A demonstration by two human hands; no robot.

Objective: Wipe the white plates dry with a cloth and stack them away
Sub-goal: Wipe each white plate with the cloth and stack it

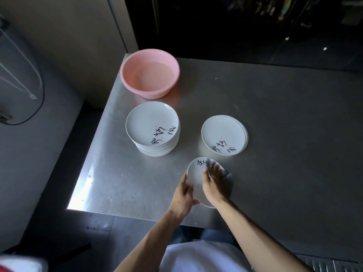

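Head view: we look down on a steel table (284, 134) with its left edge and near left corner in sight.
Held plate (194, 174): round, shallow, glossy white with black brush lettering at its far rim. It is close to the near edge of the surface, and we cannot tell whether it rests there or is lifted.
Left hand (183, 195): thumb over the plate's left rim with the fingers curled behind it. We judge this grip steadies the plate against the wiping pressure.
Right hand (214, 185): fingers stretched out flat, pressing the cloth onto the plate's face and gripping nothing.
Cloth (228, 176): grey, soft and crumpled, showing past the fingertips and along the plate's right rim.
Tall stack (152, 124): many matching plates piled neatly toward the left edge, just beside the basin. We judge these await wiping.
Short stack (223, 132): a few plates, slightly offset, mid-surface and just beyond the held plate. This is probably the dried pile, kept within easy reach of the right hand.
Basin (149, 93): pink plastic, round and smooth-walled, at the far left corner. It appears to hold water.
Surface: brushed metal, dull grey, mottled, with bright glare at the near left corner.
Progress: we judge the task early, since the short stack is well below the tall one.
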